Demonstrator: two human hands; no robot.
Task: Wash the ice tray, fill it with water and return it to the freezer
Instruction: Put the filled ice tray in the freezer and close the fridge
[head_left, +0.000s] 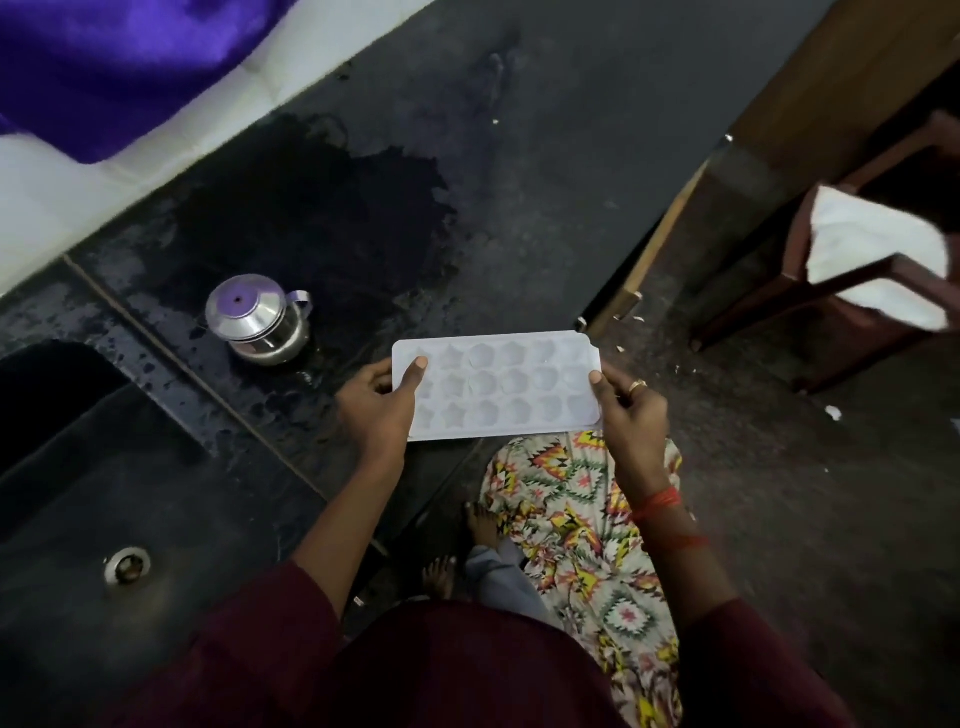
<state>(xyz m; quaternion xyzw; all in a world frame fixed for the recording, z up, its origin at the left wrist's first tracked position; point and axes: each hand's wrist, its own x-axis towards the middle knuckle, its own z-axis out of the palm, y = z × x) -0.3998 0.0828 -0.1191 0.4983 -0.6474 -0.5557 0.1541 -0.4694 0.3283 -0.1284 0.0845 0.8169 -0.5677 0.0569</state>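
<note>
Ice tray of white plastic (496, 387) with star-shaped and round cavities, held level and face-up over the front edge of the wet black stone worktop (519, 156), partly above the floor, near the small lidded steel pot (260, 319) standing to its left. Left grip (374, 402) clamped on the tray's left short end, thumb on top of the rim and fingers beneath; right grip (631, 415), wearing a gold ring (638, 386), pinching the right short end likewise. Black sink (78, 441) with round steel drain (127, 565) at lower left, purple cloth (114, 62) at top left, wooden chair (831, 291) draped with white cloth (878, 260) at right.
</note>
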